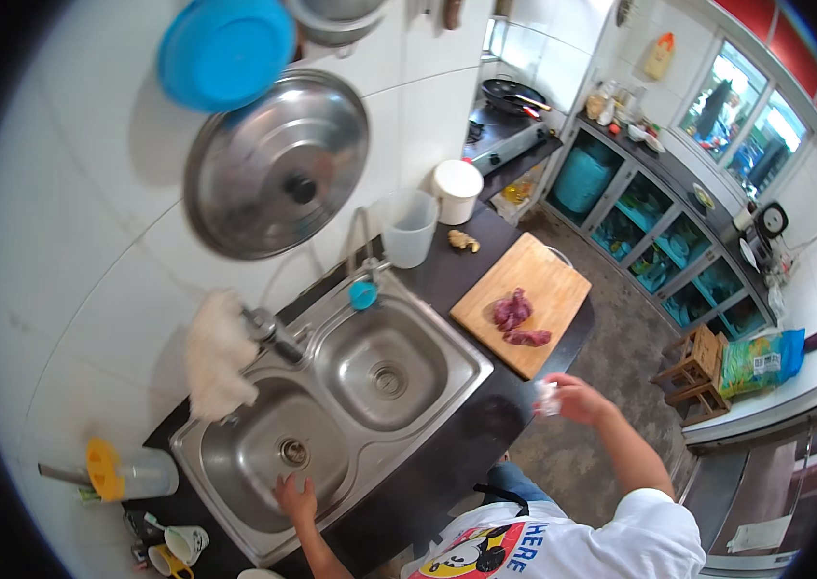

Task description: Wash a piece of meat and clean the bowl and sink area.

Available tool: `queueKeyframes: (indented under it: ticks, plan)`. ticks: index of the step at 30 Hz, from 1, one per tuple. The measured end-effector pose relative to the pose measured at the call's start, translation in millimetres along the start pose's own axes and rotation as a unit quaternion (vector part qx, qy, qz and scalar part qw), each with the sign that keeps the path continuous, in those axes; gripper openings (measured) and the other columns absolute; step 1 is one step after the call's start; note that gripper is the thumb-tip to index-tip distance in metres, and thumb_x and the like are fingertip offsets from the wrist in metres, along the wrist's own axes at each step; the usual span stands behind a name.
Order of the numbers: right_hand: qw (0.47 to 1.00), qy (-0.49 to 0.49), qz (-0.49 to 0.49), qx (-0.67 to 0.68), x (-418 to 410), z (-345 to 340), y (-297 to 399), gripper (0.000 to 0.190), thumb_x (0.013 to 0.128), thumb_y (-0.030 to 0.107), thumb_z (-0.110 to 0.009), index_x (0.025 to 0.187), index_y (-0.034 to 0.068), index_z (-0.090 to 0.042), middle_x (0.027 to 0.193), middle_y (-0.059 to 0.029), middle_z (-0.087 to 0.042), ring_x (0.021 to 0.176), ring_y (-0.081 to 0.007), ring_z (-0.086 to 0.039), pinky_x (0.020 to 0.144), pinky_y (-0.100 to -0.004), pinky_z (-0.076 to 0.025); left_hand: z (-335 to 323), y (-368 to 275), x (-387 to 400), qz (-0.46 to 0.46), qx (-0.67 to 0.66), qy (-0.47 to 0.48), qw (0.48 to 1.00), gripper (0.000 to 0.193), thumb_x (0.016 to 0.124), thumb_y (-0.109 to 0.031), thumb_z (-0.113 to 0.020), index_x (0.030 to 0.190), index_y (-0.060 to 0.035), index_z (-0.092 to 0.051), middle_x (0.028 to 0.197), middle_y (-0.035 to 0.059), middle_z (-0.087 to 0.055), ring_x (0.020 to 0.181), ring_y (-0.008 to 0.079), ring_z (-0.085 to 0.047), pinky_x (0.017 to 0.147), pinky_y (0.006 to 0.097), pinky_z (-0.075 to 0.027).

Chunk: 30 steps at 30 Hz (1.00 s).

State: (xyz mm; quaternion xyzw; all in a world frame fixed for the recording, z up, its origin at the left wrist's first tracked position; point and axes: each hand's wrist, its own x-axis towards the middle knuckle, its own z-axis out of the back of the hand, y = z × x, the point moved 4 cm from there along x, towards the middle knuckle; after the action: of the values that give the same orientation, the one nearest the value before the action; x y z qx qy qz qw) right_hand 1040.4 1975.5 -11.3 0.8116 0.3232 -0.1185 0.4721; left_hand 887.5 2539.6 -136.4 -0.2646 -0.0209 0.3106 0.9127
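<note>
My right hand (576, 399) is closed around a crumpled white and red wrapper (546, 399), just off the near corner of a wooden cutting board (501, 286). Two pieces of raw dark red meat (514, 311) lie on the board. Over the near edge of the left basin of a stainless steel double sink (357, 463) is my left hand (296, 498), fingers apart and nothing in it. A piece of ginger (463, 241) rests on the dark counter beyond the board.
A translucent plastic jug (409, 228) and a white lidded tub (457, 191) stand behind the sink. A pale cloth (220, 358) hangs by the faucet (274, 334). Cups (186, 543) and a yellow-lidded pitcher (135, 470) are at the left. Wooden stools (694, 369) stand on the floor.
</note>
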Motion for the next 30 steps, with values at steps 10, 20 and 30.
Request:
queueKeyframes:
  ticks: [10,20,30]
  plan:
    - [0.887,-0.431,0.14,0.084,-20.0,431.2,144.0,0.04,0.077,0.008,-0.053,0.116,0.018,-0.051,0.103,-0.0051,-0.058,0.092,-0.0228,-0.059,0.075,-0.05,-0.05,-45.9,-220.8,-20.9,-0.018,0.059,-0.235,0.97,0.035,0.075,-0.003,-0.064,0.108,0.0003,-0.058,0.137,0.0219,-0.039,0.128,0.0396,-0.036,0.101,0.0481,-0.035]
    - [0.976,-0.108,0.19,0.019,220.8,381.4,344.4,0.038,0.085,0.006,-0.054,0.122,0.011,-0.053,0.109,-0.004,-0.06,0.094,-0.0155,-0.06,0.078,-0.0344,-0.053,-106.3,-392.0,-86.8,0.061,0.131,-0.136,0.98,0.031,0.075,-0.001,-0.063,0.105,-0.001,-0.056,0.132,0.0219,-0.041,0.124,0.0378,-0.041,0.101,0.0421,-0.034]
    - [0.878,-0.32,0.157,-0.321,314.7,486.5,272.5,0.053,0.075,0.016,-0.07,0.125,0.008,-0.054,0.114,-0.0156,-0.06,0.103,-0.0222,-0.06,0.083,-0.0333,-0.049,-129.4,-469.1,-99.1,0.057,0.134,-0.145,0.979,0.027,0.074,0.0,-0.064,0.101,0.002,-0.059,0.131,0.0228,-0.042,0.119,0.0402,-0.045,0.098,0.0427,-0.038]
